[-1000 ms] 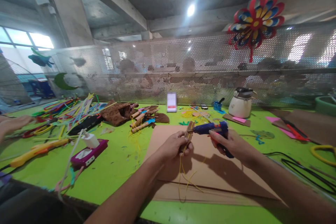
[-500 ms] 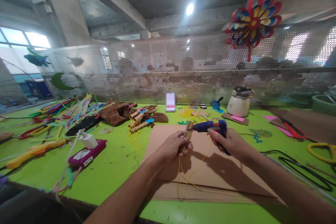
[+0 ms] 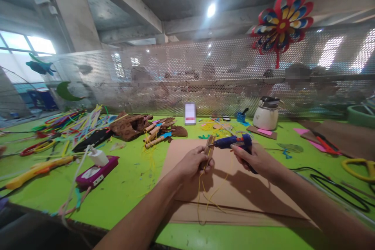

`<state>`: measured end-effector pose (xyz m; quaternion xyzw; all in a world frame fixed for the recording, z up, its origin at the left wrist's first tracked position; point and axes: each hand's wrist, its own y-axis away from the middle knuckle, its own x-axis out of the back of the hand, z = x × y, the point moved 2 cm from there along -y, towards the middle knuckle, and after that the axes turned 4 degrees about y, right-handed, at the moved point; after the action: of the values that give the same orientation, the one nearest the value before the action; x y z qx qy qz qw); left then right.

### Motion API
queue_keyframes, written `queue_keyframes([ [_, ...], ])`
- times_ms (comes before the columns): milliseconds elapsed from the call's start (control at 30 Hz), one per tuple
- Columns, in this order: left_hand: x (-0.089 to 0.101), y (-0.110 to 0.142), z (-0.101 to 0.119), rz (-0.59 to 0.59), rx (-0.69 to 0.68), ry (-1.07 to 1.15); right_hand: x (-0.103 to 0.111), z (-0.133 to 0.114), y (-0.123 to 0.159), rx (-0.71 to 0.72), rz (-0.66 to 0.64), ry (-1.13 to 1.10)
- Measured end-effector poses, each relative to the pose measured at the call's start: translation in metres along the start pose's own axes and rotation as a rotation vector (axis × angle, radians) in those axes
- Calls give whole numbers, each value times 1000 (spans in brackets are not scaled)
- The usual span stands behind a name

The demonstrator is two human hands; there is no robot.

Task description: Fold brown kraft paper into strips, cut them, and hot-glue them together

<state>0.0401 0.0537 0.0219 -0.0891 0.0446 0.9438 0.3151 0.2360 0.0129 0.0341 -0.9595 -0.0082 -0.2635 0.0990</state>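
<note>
Between the thumb and fingers of my left hand (image 3: 195, 163) is a narrow strip of brown cardboard (image 3: 209, 149), tilted upright. Yellow string (image 3: 200, 195) runs along the strip and hangs in loops below it. My right hand (image 3: 258, 158) is wrapped round the handle of a dark blue glue gun (image 3: 234, 141), whose nozzle points left and meets the strip near its upper end. Whether glue is coming out is too small to tell. Under both hands lie flat sheets of brown cardboard (image 3: 249, 199), with the hands' shadows across them.
Left of the sheets stand a purple power strip (image 3: 98, 172) with a white plug and a yellow glue gun (image 3: 41, 170). Rolled cardboard pieces (image 3: 159, 136) lie behind. At right are a white kettle (image 3: 266, 114), a black cable (image 3: 336, 191), a red cutter (image 3: 328, 145) and yellow-handled scissors (image 3: 359, 168).
Hardly anything differs. The glue gun has shifted very slightly left, its nozzle still at the cardboard strip, and both hands keep their hold.
</note>
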Motion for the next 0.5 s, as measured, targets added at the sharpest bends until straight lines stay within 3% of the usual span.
queue_keyframes([
  [200,3,0,1,21,-11,-4,-5,0,1,-2,-104,57],
  [500,1,-1,-1,-2,17,7,0,6,-5,-6,73,22],
])
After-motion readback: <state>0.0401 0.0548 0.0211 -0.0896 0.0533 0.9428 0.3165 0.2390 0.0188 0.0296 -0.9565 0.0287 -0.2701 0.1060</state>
